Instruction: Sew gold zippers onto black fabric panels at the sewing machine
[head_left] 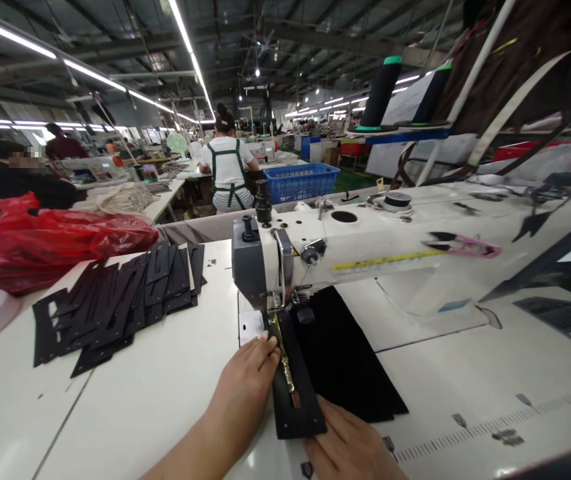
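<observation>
A narrow black piece (pixel 301 383) with a gold metal zipper (pixel 286 367) set in its slot lies under the needle area of a white sewing machine (pixel 365 243). My left hand (pixel 248 377) presses the piece's left edge just in front of the presser foot, fingers bent and close together. At the near right corner, my right hand (pixel 348 440) grips the same piece; its fingertips are partly hidden. A larger black fabric panel (pixel 342 360) lies flat to the right, partly beneath the machine arm.
Slotted black pieces (pixel 125 300) are heaped on the left of the table, before a red plastic bag (pixel 60 233). Pink thread snips (pixel 470 245) rest on the machine arm. Black thread cones (pixel 380 97) stand behind. A blue basket (pixel 300 181) and a seated person (pixel 228 163) are farther back.
</observation>
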`<state>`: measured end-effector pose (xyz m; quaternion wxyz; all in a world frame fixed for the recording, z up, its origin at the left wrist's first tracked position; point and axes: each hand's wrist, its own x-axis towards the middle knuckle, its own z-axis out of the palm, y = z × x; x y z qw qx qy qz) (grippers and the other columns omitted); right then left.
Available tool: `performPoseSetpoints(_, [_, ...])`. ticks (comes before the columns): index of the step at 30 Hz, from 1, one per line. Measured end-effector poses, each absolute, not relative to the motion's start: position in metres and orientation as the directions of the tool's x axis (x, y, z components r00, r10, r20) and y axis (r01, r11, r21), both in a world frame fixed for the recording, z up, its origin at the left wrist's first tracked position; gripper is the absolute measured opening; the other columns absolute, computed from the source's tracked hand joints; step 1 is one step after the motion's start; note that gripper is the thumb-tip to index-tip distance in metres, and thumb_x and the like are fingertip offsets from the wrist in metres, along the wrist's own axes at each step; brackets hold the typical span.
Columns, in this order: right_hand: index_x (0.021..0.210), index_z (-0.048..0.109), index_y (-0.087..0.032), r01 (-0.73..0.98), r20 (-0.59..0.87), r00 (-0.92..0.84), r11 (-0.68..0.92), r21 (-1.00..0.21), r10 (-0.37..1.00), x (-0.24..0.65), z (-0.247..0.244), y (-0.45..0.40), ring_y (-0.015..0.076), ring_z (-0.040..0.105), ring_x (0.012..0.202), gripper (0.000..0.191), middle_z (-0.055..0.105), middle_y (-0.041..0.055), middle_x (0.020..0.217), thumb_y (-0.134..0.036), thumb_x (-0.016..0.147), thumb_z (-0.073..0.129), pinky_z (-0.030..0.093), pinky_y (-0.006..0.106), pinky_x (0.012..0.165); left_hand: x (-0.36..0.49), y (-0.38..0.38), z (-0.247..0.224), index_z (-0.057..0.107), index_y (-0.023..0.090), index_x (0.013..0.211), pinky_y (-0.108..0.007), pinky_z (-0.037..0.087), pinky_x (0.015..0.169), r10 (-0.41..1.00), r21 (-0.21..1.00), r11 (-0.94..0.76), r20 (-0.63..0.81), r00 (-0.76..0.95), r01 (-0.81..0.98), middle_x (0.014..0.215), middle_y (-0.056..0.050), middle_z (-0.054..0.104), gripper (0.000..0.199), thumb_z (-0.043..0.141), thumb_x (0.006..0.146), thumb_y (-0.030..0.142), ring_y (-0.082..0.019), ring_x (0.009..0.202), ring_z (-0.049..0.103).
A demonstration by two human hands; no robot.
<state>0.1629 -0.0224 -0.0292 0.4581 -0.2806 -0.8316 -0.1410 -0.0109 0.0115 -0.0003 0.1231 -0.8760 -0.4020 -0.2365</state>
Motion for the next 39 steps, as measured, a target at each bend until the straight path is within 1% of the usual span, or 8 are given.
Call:
performPoseSetpoints(7, [0.075,0.066,-0.012,0.560,0.824,-0.446,0.827,-0.048,0.349,0.161,-0.021,-0.005,0.0192,0.065,0.075,0.033,0.070,0.0079,0.078,-0.002,0.080,0.036,0.055,0.026,0.071,-0.012,0.022,0.000,0.057,0.011,0.100,-0.036,0.055,0.080,0.624,0.025,-0.668,0.563,0.542,0.744,0.096,-0.012,0.062,0.023,0.036,0.091,0.015,-0.022,0.094,0.060])
performPoseSetpoints(14, [0.075,0.067,-0.010,0.509,0.760,-0.559,0.861,0.000,0.330,0.164,-0.018,0.009,0.0214,0.063,0.081,0.031,0.068,0.0118,0.079,-0.003,0.080,0.037,0.053,0.029,0.075,-0.015,0.034,-0.001,0.053,0.015,0.101,-0.033,0.054,0.077,0.723,0.145,-0.626,0.475,0.501,0.766,0.093,-0.009,0.058,0.020,0.037,0.090,0.014,-0.020,0.090,0.059])
performPoseSetpoints(22, [0.080,0.067,-0.008,0.502,0.740,-0.571,0.865,-0.028,0.355,0.163,-0.017,0.019,0.0219,0.059,0.081,0.034,0.066,0.0135,0.080,-0.007,0.086,0.034,0.051,0.031,0.074,-0.021,0.041,-0.009,0.051,0.013,0.105,-0.033,0.055,0.078,0.708,0.085,-0.621,0.488,0.511,0.779,0.102,-0.014,0.058,0.024,0.035,0.087,0.009,-0.022,0.096,0.060])
performPoseSetpoints(25, [0.087,0.065,-0.008,0.487,0.729,-0.557,0.867,-0.101,0.397,0.165,-0.014,0.019,0.0202,0.057,0.080,0.030,0.066,0.0114,0.081,-0.008,0.088,0.035,0.049,0.030,0.072,-0.020,0.037,-0.008,0.052,0.011,0.106,-0.036,0.054,0.081,0.720,0.093,-0.618,0.465,0.515,0.781,0.103,-0.015,0.059,0.028,0.038,0.083,0.006,-0.024,0.100,0.058])
performPoseSetpoints(29, [0.097,0.061,-0.012,0.537,0.627,-0.523,0.794,-0.284,0.578,0.167,-0.004,0.026,0.0207,0.054,0.083,0.022,0.063,0.0091,0.090,-0.014,0.089,0.041,0.047,0.035,0.074,-0.015,0.025,-0.002,0.053,0.012,0.108,-0.041,0.051,0.085,0.786,0.148,-0.561,0.404,0.468,0.814,0.110,-0.015,0.058,0.036,0.043,0.074,0.003,-0.025,0.103,0.056])
performPoseSetpoints(32, [0.098,0.060,-0.012,0.586,0.533,-0.546,0.749,-0.308,0.646,0.164,0.004,0.040,0.0242,0.053,0.087,0.018,0.060,0.0108,0.097,-0.016,0.083,0.050,0.045,0.041,0.076,-0.013,0.017,0.001,0.051,0.012,0.114,-0.046,0.046,0.093,0.826,0.201,-0.524,0.358,0.435,0.828,0.117,-0.015,0.056,0.046,0.045,0.069,0.003,-0.026,0.109,0.052])
performPoseSetpoints(36, [0.082,0.059,-0.012,0.559,0.349,-0.674,0.759,-0.333,0.651,0.160,0.013,0.058,0.0226,0.055,0.084,0.010,0.060,0.0096,0.089,-0.009,0.074,0.056,0.045,0.034,0.074,-0.013,0.013,-0.003,0.048,0.012,0.118,-0.048,0.041,0.096,0.833,0.212,-0.513,0.359,0.422,0.832,0.121,-0.015,0.053,0.056,0.045,0.064,0.003,-0.027,0.115,0.048])
performPoseSetpoints(39, [0.081,0.058,-0.014,0.545,0.328,-0.697,0.768,-0.336,0.638,0.160,0.014,0.069,0.0190,0.057,0.075,0.012,0.061,0.0068,0.083,-0.005,0.075,0.051,0.045,0.029,0.067,-0.012,0.014,-0.006,0.052,0.013,0.113,-0.049,0.040,0.097,0.813,0.184,-0.527,0.394,0.429,0.830,0.114,-0.014,0.056,0.051,0.043,0.065,0.000,-0.026,0.111,0.050])
